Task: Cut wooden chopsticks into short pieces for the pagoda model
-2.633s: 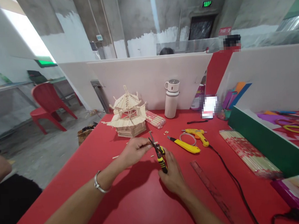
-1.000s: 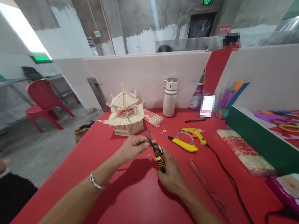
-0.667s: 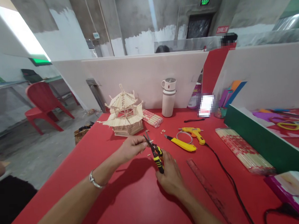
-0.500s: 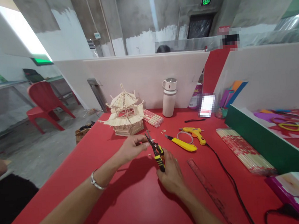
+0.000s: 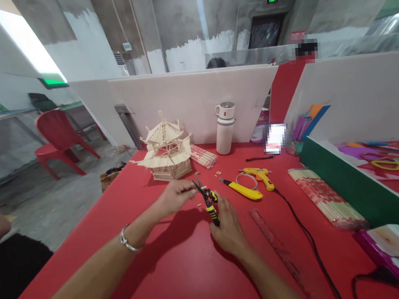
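Observation:
My left hand (image 5: 176,197) pinches a thin wooden stick (image 5: 202,188) and holds it level over the red table (image 5: 166,269). My right hand (image 5: 227,226) grips the yellow-and-black handles of a pair of snips (image 5: 207,199), whose blades stand apart around the stick close to my left fingertips. Small cut stick ends (image 5: 199,206) lie on the table under the blades. A pagoda model of sticks (image 5: 166,148) stands just beyond my left hand.
A yellow utility knife (image 5: 241,189), a yellow glue gun (image 5: 261,176) with a black cord, a wire ring and a ruler (image 5: 276,244) lie to the right. Stick bundles (image 5: 326,199), a white flask (image 5: 224,129) and white partitions stand behind. A red chair (image 5: 60,135) is at left.
Both hands have stayed in nearly the same place, with the stick between the snips' blades. The view has shifted slightly; nothing has been picked up or put down.

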Demonstrator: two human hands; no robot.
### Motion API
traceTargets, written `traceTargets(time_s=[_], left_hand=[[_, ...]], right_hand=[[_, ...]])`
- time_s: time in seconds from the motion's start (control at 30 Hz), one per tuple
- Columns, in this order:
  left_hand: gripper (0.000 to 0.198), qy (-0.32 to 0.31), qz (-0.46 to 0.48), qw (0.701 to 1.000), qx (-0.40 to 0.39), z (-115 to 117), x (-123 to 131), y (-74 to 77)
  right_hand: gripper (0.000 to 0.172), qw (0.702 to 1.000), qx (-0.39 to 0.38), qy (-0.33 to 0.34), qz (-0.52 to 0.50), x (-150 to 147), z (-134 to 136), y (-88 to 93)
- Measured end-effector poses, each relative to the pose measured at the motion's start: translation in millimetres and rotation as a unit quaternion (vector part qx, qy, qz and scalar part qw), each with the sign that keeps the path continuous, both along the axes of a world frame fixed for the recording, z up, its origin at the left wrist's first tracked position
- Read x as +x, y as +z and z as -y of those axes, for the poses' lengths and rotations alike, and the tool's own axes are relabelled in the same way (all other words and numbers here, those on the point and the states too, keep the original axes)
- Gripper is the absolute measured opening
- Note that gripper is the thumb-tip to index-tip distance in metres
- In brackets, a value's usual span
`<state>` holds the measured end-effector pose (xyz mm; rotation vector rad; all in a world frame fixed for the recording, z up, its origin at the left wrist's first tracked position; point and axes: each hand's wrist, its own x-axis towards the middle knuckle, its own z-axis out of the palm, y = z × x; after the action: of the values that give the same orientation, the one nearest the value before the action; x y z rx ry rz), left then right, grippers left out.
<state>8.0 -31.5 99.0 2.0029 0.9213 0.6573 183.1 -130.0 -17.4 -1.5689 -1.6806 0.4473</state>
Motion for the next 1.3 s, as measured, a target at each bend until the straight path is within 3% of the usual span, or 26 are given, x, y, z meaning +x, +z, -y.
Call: traceTargets(time_s=[0.27, 0.4, 0.5, 0.67, 0.83, 0.97, 1.17, 1.3], left_hand=[[0.039, -0.052, 0.042, 0.975, -0.213, -3.4, -10.5, -4.2], [0.041, -0.081, 0.070, 0.953, -0.284, -7.0, -14.1, -3.9], [0.039, -0.069, 0.080, 0.944, -0.312, -8.1, -13.2, -3.8], [0.037, -0.034, 0.070, 0.962, -0.263, -2.9, -2.3, 0.5], [0.033, 0.019, 0.029, 0.992, -0.124, 5.8, 6.6, 4.8], [0.028, 0.036, 0.022, 0.998, -0.052, 10.0, 8.2, 6.0], [0.030, 0.001, 0.010, 0.999, -0.048, 7.9, 5.7, 9.3], [0.025, -0.021, 0.008, 0.995, -0.098, 4.5, 1.0, 8.9]], right_hand=[[0.089, 0.999, 0.024, 0.020, 0.012, 0.3, 0.5, -4.1], [0.087, 0.999, 0.022, 0.028, 0.016, 0.8, 1.4, -2.7], [0.079, 1.000, 0.017, 0.019, 0.013, 0.3, 2.0, -1.1], [0.070, 1.000, -0.002, -0.005, 0.001, 0.3, 0.4, 1.2], [0.065, 1.000, -0.011, -0.016, -0.009, 0.2, -2.4, 3.8], [0.066, 1.000, -0.016, -0.019, -0.007, -0.9, -2.0, 6.5], [0.081, 1.000, -0.008, 0.006, -0.008, 0.8, -0.1, 6.4], [0.086, 1.000, 0.002, 0.004, -0.007, 2.2, 0.1, 6.3]])
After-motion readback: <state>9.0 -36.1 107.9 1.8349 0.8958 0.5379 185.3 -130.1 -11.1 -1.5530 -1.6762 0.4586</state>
